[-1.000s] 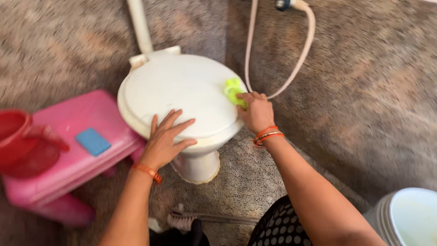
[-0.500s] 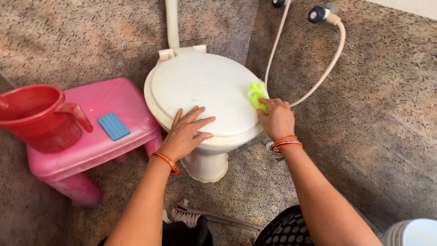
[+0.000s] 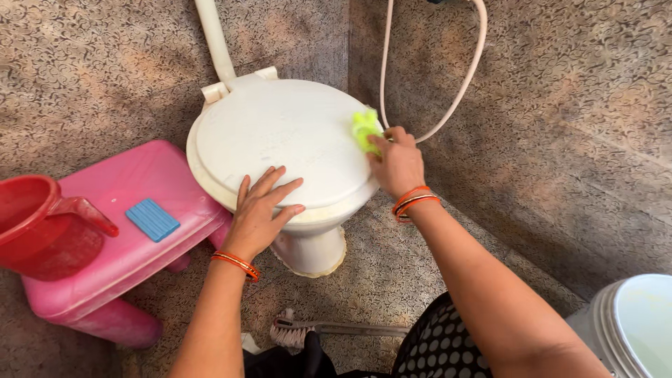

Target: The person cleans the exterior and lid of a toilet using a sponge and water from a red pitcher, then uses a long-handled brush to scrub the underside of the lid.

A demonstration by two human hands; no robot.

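Right now the right hand [image 3: 397, 164] is pinching a green scrubber [image 3: 365, 128] against the closed toilet lid [image 3: 280, 140], mid-wipe; the left hand [image 3: 257, 213], fingers spread flat and holding nothing, is bracing it. More scrubbing probably needs steady pressure.

Likely a home bathroom: white toilet [image 3: 280, 140], spray hose [image 3: 455, 98], pink stool [image 3: 119, 238].

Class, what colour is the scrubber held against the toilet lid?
Bright lime green: the scrubber in the right hand, seen in the head view.

One toilet [image 3: 280, 140], one pink stool [image 3: 119, 238], one red jug [image 3: 35, 224], one blue block [image 3: 152, 219], one brush [image 3: 308, 329] (floor), two hands.
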